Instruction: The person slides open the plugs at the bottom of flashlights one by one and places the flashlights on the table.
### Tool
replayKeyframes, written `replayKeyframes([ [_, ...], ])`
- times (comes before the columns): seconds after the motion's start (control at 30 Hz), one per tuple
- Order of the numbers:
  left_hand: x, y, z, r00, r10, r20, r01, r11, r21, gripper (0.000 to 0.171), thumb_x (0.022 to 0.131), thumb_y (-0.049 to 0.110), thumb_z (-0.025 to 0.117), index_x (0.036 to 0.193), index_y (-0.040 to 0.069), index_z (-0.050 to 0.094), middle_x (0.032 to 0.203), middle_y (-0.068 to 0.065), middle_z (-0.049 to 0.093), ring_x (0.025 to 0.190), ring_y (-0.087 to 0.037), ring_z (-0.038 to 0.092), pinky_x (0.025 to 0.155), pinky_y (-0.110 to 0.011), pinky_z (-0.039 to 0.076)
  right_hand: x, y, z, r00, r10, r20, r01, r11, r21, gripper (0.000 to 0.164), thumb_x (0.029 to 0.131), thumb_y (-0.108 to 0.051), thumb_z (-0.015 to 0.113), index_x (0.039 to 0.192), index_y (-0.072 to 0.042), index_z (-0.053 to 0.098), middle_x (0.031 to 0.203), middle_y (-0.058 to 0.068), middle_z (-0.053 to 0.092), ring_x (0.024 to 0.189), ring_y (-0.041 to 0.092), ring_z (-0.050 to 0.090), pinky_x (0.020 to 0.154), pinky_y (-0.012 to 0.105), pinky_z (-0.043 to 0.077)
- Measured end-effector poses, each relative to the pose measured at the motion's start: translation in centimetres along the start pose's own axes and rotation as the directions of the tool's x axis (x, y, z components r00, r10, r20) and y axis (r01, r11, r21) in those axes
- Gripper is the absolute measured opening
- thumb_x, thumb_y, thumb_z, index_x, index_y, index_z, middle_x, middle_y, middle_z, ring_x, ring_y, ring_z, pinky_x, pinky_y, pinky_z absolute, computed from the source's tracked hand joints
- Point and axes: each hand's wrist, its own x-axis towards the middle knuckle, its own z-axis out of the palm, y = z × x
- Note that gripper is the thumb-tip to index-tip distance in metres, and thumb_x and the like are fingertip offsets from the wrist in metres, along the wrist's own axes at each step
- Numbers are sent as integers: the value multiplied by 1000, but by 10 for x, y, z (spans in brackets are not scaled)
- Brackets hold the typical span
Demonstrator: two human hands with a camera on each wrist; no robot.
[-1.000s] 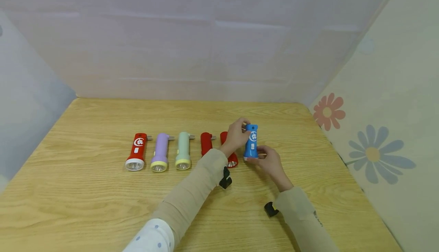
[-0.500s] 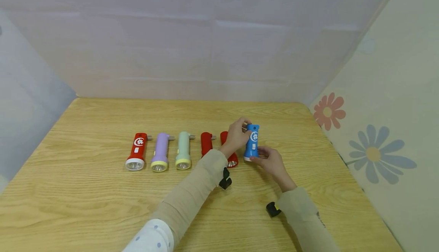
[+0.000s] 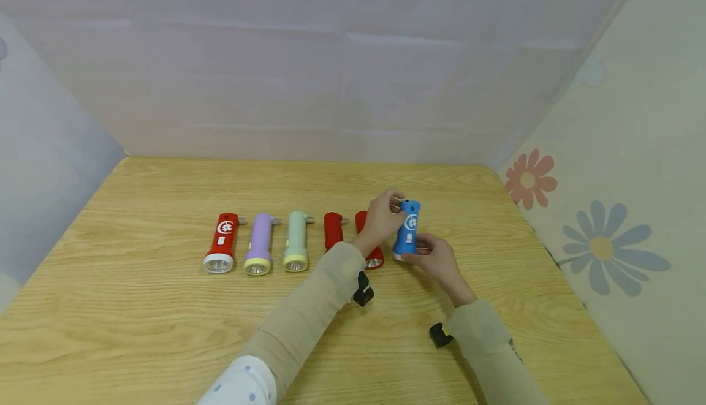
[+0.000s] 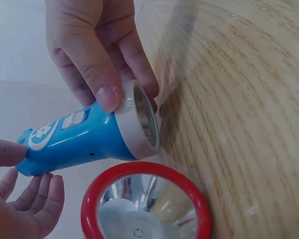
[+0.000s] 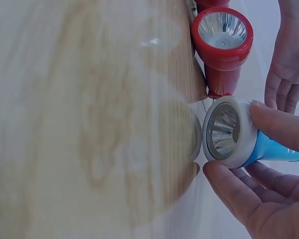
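Both hands hold a blue flashlight point(image 3: 407, 233) with a white head ring, a white emblem and a switch. My left hand point(image 3: 382, 218) pinches its tail end between thumb and fingers. My right hand point(image 3: 438, 261) grips the white head point(image 5: 246, 132) from the right. In the wrist views the lens point(image 4: 145, 114) faces the tabletop and the tail is raised. Whether the rim touches the table is hard to tell. A red flashlight point(image 4: 144, 167) lies just left of the blue one, partly hidden by my left hand in the head view.
Left of my hands more flashlights lie in a row, lenses toward me: red point(image 3: 333, 230), mint green point(image 3: 296, 239), purple point(image 3: 259, 242), and red with a white rim point(image 3: 222, 242). Prongs stick out from several. Walls stand behind the wooden table point(image 3: 165, 331) and at its right.
In the head view the blue flashlight's tail has shifted slightly right and its body leans a bit more that way. Both hands keep hold of it; the right hand has moved slightly right.
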Motion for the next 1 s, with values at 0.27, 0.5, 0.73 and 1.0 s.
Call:
replayKeyframes([
  [0.27, -1, 1, 2, 999, -9, -38, 7, 998, -55, 30, 92, 23, 54, 118, 8, 56, 96, -4, 59, 85, -15, 57, 69, -24, 49, 1, 3, 0, 1000, -12, 19, 12, 1000, -11, 49, 78, -10, 71, 119, 8, 52, 115, 25, 55, 100, 34, 58, 79, 37, 50],
  [0.5, -3, 3, 1, 997, -27, -71, 22, 998, -61, 28, 93, 22, 51, 113, 5, 61, 98, -4, 61, 89, -15, 57, 74, -26, 48, 2, 2, -1, 1000, -15, 19, 16, 999, -50, 48, 77, -11, 72, 118, 8, 53, 113, 23, 57, 99, 33, 58, 81, 39, 49],
  [0.73, -3, 3, 0, 996, 23, -85, -27, 999, -43, 25, 91, 19, 55, 106, 1, 65, 90, -3, 63, 79, -13, 55, 64, -21, 47, 4, 2, 0, 999, -11, 32, 12, 999, -49, 49, 77, -10, 72, 118, 7, 53, 113, 22, 57, 100, 33, 57, 83, 41, 47],
  [1.0, -4, 5, -2, 995, 57, -84, -58, 998, -2, 18, 89, 18, 59, 98, 3, 67, 86, -2, 62, 74, -12, 53, 60, -19, 45, 6, 8, -3, 998, -32, 46, 35, 997, -69, 50, 77, -12, 73, 120, 6, 53, 113, 21, 57, 101, 32, 56, 86, 43, 44],
])
